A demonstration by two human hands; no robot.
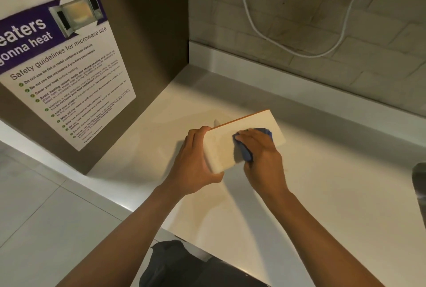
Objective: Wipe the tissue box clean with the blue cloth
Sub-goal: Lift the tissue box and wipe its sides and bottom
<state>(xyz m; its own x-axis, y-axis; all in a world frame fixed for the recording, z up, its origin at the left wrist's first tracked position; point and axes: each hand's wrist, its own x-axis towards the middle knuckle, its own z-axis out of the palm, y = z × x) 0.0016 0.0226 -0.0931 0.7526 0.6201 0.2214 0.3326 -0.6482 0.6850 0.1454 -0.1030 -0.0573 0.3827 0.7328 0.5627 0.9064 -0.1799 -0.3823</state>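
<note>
— Two hands, then? What is each doing?

— Both are on one tissue box (232,141) lying on the pale worktop (322,183). The left hand (196,167) grips the box's near end: thumb curled round the near corner, fingers (199,131) wrapped over the far edge. The right hand (260,153) lies on the top face, its fingers (247,134) close together and bent down over one blue cloth (246,155), pressing it against the box.

— How does the box look?

— Flat, oblong, cream-white on top, with an orange strip along its far long edge. It sits slantwise, tilted up a little in the left hand. Only bits of the bunched cloth show, beside and beyond the right hand.

— And farther back?

— One poster (66,67) about microwave use on the brown panel to the left, and one white cable (260,31) looping down the tiled wall (345,44) behind.
</note>
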